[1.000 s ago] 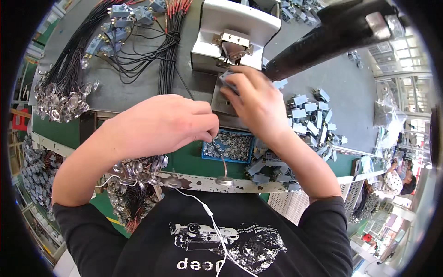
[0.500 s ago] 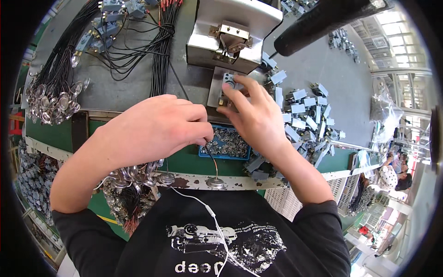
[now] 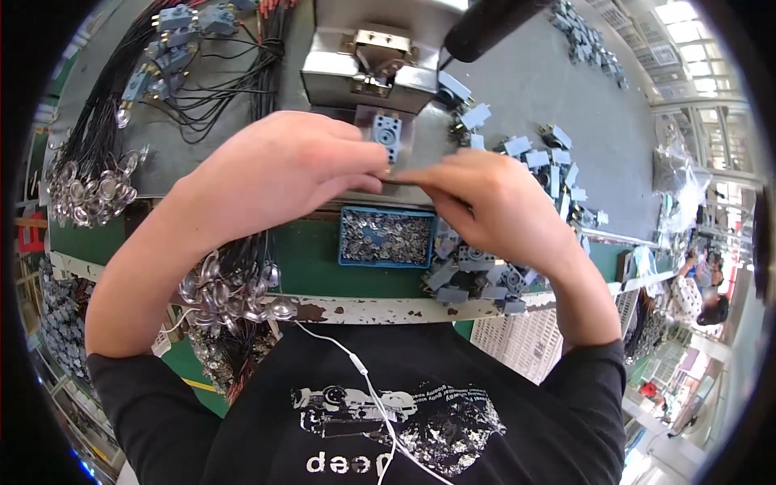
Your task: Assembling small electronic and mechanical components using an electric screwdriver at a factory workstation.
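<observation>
A blue-grey switch block with a round centre lies on a small metal plate in front of the silver press-like fixture. Just below the block, the fingertips of both hands meet at its near end. My left hand comes from the left, thumb and fingers pinched together; what they hold is hidden. From the other side, my right hand reaches in with its index finger stretched toward the block's near end. Its thumb is bent and apart, and nothing shows in its grasp.
Nearest me, a blue tray holds small metal pieces. Loose switch blocks are heaped to the right. Black cables with silver discs spread at the left, and more discs hang at the bench edge. A black cylinder juts in above.
My left hand has moved up and right to the block's near end; the wire and disc hanging under it are out of sight. My right hand has drawn off the block, uncovering it.
</observation>
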Available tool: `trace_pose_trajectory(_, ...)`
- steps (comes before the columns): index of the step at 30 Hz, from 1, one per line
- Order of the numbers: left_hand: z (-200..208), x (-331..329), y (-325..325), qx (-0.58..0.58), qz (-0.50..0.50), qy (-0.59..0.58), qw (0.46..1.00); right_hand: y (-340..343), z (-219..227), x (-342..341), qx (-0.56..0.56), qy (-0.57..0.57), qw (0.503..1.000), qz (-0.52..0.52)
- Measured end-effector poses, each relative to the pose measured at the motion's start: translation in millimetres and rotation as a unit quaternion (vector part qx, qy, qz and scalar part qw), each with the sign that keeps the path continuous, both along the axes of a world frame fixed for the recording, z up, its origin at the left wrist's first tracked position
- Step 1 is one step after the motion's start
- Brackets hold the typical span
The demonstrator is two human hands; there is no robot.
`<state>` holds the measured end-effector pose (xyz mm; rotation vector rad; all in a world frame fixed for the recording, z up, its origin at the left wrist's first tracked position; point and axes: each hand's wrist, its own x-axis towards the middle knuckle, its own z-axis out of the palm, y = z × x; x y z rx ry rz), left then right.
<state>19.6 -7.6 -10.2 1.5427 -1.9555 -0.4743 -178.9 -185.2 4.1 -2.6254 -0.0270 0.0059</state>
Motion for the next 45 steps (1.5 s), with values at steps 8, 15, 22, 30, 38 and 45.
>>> trace_pose_trajectory(8,14,-14,1,0.009,0.116,-0.063,0.991,14,-51,-14,0.22,-0.301,0.915,-0.152)
trace_pose_trajectory(15,9,-1,3,-0.046,0.092,-0.076,0.992,19,-35,-8,0.297,-0.159,0.924,-0.181)
trace_pose_trajectory(22,24,0,3,-0.058,0.088,-0.087,0.991,27,-35,-3,0.583,-0.05,0.786,-0.201)
trace_pose_trajectory(30,18,3,2,-0.074,0.093,-0.062,0.991,31,-43,0,0.643,-0.042,0.737,-0.204)
trace_pose_trajectory(38,24,-10,7,-0.034,0.094,-0.1,0.99,3,-24,14,0.312,0.082,0.933,-0.159)
trace_pose_trajectory(45,5,-12,-4,0.001,0.132,0.214,0.968,38,-39,4,0.762,-0.127,0.591,-0.231)
